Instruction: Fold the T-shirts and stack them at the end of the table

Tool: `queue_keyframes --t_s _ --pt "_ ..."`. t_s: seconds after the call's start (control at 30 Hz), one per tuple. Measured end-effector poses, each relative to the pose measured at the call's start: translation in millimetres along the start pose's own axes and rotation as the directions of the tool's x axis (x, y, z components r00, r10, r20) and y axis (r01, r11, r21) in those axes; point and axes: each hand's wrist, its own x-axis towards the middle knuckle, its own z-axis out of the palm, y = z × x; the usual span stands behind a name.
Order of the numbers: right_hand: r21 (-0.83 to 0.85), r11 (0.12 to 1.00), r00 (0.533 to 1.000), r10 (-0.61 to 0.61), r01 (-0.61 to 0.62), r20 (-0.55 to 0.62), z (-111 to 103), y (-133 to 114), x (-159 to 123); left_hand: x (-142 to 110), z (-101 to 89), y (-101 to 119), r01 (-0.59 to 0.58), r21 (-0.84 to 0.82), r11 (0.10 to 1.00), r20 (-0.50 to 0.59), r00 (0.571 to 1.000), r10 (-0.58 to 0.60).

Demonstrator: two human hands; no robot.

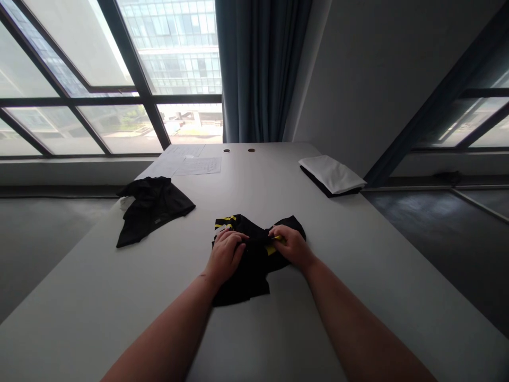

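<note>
Black fabric garment with yellow stripes (248,273) is bunched on the white worktop (159,286), my left fingers (233,236) and right fingers (281,230) both pinching its middle. If I tug unevenly, those loose layers could slip or crease, tbh.

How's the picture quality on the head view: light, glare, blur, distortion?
Head view: backlit by washed-out windows; the black cloth with yellow stripes is so dark that its folds barely show; soft sheen on the white tabletop; the right hand and left hand look slightly soft; forearms seem stretched toward the lower edge.
</note>
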Motion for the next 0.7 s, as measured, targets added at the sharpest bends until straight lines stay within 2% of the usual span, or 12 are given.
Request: queue_keyframes --t_s 0.07,0.17,0.27,0.33,0.43,0.5,0.6,0.7 --pt "0.066 0.991 0.993 0.116 -0.114 -0.026 -7.3 0.7 -1.6 -2.2 2.7 -3.3 0.058 -0.02 0.998 0.038 0.998 -0.057" --pt "0.162 0.961 0.974 0.221 -0.225 0.043 -11.1 -3.1 -2.9 -6.9 5.4 -7.7 0.157 -0.027 0.987 0.112 0.982 -0.153" --pt "0.331 0.888 0.948 0.297 -0.319 0.118 -7.7 -2.6 -3.8 -8.5 4.7 -7.1 0.168 -0.082 0.982 0.205 0.967 -0.148" --pt "0.451 0.813 0.927 0.361 -0.367 0.104 -6.0 3.7 -4.8 -6.8 4.2 -4.4 0.153 -0.101 0.983 0.25 0.96 -0.124" --pt "0.575 0.734 0.88 0.472 -0.361 -0.049 -8.6 18.8 -5.9 -2.3 6.4 -2.4 0.151 -0.033 0.988 0.247 0.959 -0.138" --pt "0.594 0.733 0.857 0.498 -0.331 -0.137 -13.0 27.7 -5.7 -0.1 9.2 -4.5 0.154 0.013 0.988 0.226 0.962 -0.152" --pt "0.524 0.797 0.84 0.481 -0.299 -0.251 -18.7 35.4 -4.1 0.6 11.4 -9.7 0.174 0.011 0.985 0.202 0.964 -0.172" --pt "0.375 0.882 0.791 0.438 -0.285 -0.428 -19.8 39.8 -1.7 -0.1 8.9 -10.1 0.195 -0.048 0.98 0.183 0.966 -0.183"
